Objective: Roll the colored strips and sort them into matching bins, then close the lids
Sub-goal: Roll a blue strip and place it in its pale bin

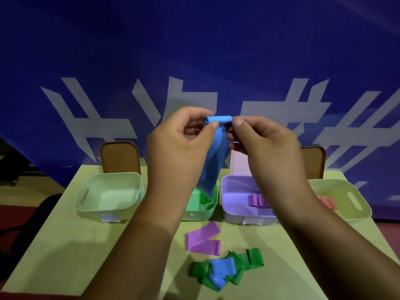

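Note:
I hold a blue strip [213, 161] up above the bins, its top end rolled into a small tube. My left hand [181, 139] pinches the roll's left end and my right hand [257, 137] pinches its right end; the rest hangs down. Four open bins stand in a row: a pale one [91, 200] at left holding nothing I can see, a green bin [207, 210] with green rolls, a purple bin [233, 198] with purple rolls [258, 200], and a pale bin [355, 202] at right with a red roll [328, 203].
Loose strips lie on the yellow-green table [65, 245] in front: a purple strip [203, 239], green strips [251, 259] and another blue strip [221, 271] on top of them. Brown lids [120, 156] stand upright behind the outer bins. A blue banner hangs behind the table.

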The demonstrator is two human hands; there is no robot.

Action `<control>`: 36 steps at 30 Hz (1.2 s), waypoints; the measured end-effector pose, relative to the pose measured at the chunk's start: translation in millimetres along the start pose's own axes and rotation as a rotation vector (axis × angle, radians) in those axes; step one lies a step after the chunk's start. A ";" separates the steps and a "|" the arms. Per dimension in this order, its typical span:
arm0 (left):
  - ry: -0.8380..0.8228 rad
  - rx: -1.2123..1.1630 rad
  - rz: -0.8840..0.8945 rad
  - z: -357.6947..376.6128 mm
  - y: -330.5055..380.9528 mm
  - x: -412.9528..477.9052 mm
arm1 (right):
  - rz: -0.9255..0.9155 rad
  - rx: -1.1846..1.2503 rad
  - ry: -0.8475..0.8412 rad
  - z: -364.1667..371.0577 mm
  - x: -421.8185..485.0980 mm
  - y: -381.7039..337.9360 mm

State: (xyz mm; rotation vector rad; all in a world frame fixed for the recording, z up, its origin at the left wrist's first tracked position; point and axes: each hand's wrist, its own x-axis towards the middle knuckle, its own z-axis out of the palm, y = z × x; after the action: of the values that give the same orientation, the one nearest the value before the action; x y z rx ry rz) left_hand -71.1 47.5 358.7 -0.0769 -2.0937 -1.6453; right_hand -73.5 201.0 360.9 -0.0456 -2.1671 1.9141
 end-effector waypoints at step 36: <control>-0.123 -0.242 -0.176 -7.8 -17.7 29.4 | 0.023 0.067 -0.077 14.1 18.8 -4.2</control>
State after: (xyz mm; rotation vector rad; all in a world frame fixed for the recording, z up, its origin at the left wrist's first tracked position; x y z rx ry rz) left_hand -100.4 28.3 355.5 -0.0764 -2.0280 -2.0429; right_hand -94.1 190.3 366.7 0.0157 -2.1578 2.0308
